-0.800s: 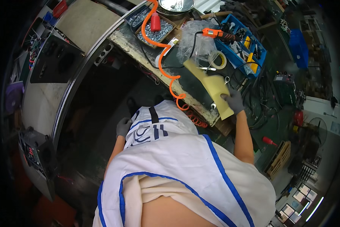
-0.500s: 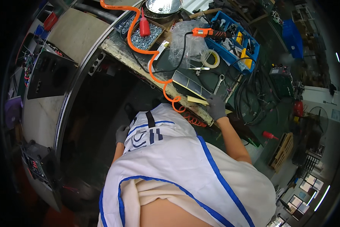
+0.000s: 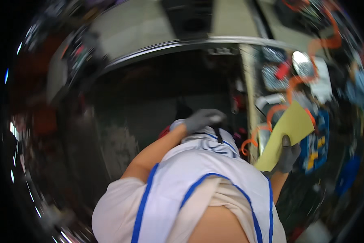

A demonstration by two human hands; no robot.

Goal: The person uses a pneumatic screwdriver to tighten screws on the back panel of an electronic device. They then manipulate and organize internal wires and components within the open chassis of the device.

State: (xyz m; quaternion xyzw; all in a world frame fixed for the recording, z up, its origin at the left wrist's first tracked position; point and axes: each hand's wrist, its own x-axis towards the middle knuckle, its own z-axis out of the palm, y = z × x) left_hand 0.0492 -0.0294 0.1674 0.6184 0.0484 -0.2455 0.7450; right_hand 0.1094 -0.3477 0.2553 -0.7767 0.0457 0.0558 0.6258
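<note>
A pale yellow, paper-like sheet [image 3: 293, 121] is pinched in my right hand [image 3: 288, 157], gloved in grey, with the thumb on its face. The sheet is raised and tilted, hiding part of the workbench behind it. My left hand [image 3: 203, 120], also in a grey glove, hovers in front of the white apron [image 3: 173, 174] with blue edging. Its fingers are loosely bent, and I make out nothing held in them. A pale spot shows near its fingertips, too blurred to tell.
At right, the workbench [image 3: 250, 93] carries trays of small metal parts [image 3: 274, 77], a red bottle [image 3: 283, 71], a coiled orange hose [image 3: 312, 65] and a blue bin [image 3: 323, 121]. A long metal-edged counter [image 3: 149, 54] curves across the far side. Much is smeared by motion.
The view has swung left, shifting the workbench to the right. My right hand has lifted the yellow sheet off the bench edge. My left hand has come up before the apron.
</note>
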